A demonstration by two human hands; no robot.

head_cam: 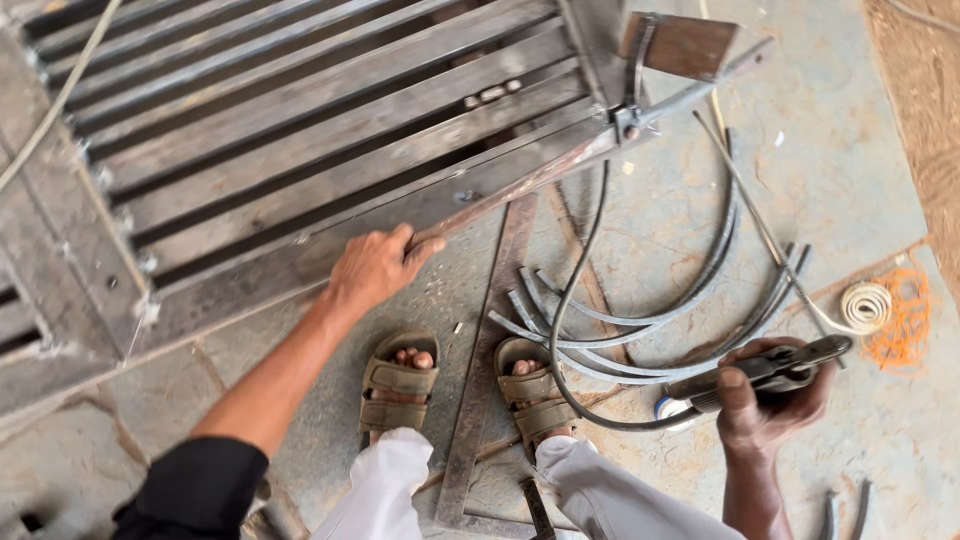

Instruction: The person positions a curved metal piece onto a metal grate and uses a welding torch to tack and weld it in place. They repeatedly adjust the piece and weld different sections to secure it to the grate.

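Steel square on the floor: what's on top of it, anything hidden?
The steel square lies flat on the stone floor between the two sandals; the right sandal overlaps its edge. Curved bars touch its long arm. White trouser legs cover its lower corner.

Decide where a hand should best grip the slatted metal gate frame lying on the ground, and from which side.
Probably the bare lower edge bar of the gate frame, from the near side: it faces the person, and the left hand already rests there.
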